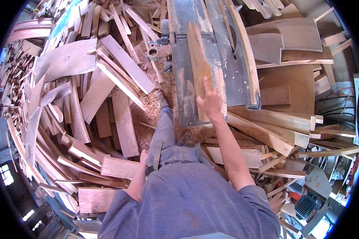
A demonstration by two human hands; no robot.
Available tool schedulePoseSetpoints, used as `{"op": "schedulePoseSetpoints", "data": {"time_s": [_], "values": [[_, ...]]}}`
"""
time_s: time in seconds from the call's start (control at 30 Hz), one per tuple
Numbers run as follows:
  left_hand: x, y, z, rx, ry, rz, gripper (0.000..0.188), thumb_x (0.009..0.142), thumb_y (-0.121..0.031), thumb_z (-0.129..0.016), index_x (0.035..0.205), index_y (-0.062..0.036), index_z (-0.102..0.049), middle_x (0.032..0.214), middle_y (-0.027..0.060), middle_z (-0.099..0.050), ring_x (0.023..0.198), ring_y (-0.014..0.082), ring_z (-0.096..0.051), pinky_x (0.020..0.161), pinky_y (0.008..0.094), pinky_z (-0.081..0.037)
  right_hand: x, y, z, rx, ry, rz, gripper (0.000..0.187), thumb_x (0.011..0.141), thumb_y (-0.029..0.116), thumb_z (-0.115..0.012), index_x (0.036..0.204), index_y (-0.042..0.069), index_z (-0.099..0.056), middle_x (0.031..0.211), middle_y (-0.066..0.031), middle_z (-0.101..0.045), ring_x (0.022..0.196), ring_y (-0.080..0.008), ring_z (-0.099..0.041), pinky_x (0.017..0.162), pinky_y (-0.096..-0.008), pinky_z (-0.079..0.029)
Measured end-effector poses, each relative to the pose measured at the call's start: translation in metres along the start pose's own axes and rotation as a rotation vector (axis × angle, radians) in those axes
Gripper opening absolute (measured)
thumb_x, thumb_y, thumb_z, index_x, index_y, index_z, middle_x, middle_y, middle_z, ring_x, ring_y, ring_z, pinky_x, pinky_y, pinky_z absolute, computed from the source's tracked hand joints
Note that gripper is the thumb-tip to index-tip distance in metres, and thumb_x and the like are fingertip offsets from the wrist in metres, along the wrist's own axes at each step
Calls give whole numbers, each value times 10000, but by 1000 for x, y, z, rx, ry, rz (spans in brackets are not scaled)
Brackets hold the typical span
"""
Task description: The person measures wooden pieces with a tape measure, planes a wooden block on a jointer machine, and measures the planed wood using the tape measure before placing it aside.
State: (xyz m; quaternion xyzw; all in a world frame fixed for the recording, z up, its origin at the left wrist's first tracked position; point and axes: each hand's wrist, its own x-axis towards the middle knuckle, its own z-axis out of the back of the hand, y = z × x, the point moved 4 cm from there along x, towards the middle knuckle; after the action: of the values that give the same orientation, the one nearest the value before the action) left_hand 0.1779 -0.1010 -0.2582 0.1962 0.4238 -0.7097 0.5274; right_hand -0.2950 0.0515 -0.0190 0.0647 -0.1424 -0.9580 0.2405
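1. Wooden board [197, 51] under right hand [210, 101], index finger stretched forward; can't tell how firmly gripped. Lying lengthwise on grey metal table [183, 101].
2. Left hand [144, 154] down at side, apart; can't tell if holding anything.
3. Likely stiff, fairly light; hold by long sides.
4. Close to left table edge; more room rightward, up to long wooden strip [248, 47].

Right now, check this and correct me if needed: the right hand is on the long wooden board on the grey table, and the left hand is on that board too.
The left hand is wrong: the head view shows it down beside the trousers. Only the right hand is on the board.
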Motion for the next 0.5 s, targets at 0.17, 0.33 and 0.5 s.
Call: {"op": "schedulePoseSetpoints", "data": {"time_s": [0.17, 0.33, 0.5], "values": [[3, 10, -4, 25, 44, 11, 538, 787, -464, -756, 1020, 2, -621, 1009, 269, -698, 970, 377, -696, 817, 463, -526, 20, 4, 1, 9, 0, 1, 932, 743, 299, -739, 1583, 206, -345, 1000, -299, -604, 736, -429, -680, 671, -489, -587], [15, 31, -16, 10, -20, 9, 451, 754, -349, -824, 975, 2, -647, 899, 179, -722, 841, 259, -690, 769, 405, -535, 43, 8, -1, -36, -28, 18, 903, 749, 316, -721, 1572, 194, -371, 940, -287, -615, 738, -423, -680, 672, -483, -587], [25, 39, -21, -12, -70, -47, 467, 768, -344, -814, 1032, 9, -660, 947, 182, -727, 902, 265, -694, 808, 406, -532, 61, 10, -1, -27, -23, 15, 903, 750, 333, -720, 1572, 195, -372, 933, -279, -619, 740, -420, -680, 674, -482, -585]]}}
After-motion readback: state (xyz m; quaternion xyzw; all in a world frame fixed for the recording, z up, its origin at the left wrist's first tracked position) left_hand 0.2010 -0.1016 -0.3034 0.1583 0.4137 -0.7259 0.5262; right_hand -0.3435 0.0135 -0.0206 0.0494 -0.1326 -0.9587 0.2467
